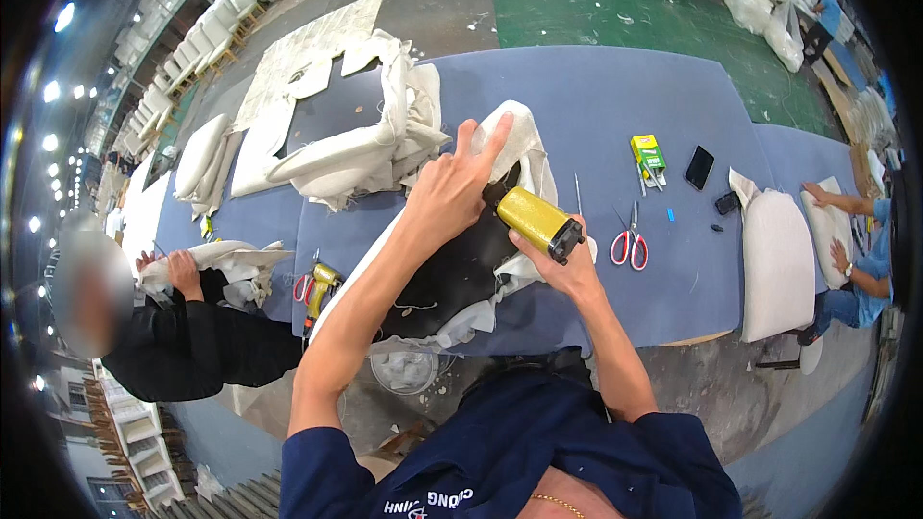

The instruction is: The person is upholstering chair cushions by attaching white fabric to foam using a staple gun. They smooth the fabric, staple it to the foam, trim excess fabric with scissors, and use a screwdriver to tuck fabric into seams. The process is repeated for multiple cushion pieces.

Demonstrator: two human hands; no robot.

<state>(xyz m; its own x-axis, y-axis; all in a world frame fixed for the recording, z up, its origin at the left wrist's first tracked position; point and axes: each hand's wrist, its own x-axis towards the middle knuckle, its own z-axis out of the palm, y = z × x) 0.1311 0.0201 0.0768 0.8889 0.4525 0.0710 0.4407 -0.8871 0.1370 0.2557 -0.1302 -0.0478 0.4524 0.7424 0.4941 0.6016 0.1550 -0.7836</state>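
My right hand [567,264] is closed on a yellow staple gun [532,219] with a black end cap. Its dark nose points toward the padded panel in front of me, close to my left hand [450,187]. Two fingers of that left hand are stretched apart over the cream fabric cover [524,139] at the panel's far corner; its other fingers are partly hidden. Black backing [452,274] shows on the panel's underside, with loose fabric along its near edge. The gun's handle is mostly hidden by my right hand.
On the blue-grey table [615,86] lie red-handled scissors [631,246], a green-yellow box [649,159], a phone [700,166] and an upright-looking cream cushion [777,264]. Another yellow tool [322,288] lies left. Covered pieces [356,154] sit beyond. People [192,336] work at both sides.
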